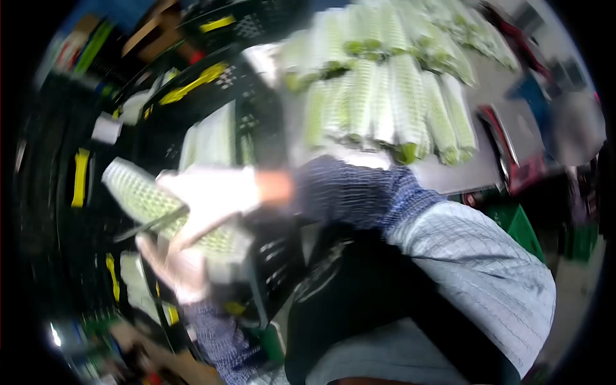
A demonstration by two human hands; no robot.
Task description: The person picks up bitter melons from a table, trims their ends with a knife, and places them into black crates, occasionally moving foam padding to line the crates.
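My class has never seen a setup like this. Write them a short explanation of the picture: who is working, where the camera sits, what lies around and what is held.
There is no machine here: a person is working, and a camera worn on the head looks forward and down, giving this single view. The right hand reaches in from the right, and the left hand comes up from below. Between them is a long, pale green bundle in white netting, apparently held by both, though blur hides the exact grip. Similar wrapped bundles lie in rows on a grey table. Beside it stand dark crates with yellow handles, and more wrapped bundles are inside one.
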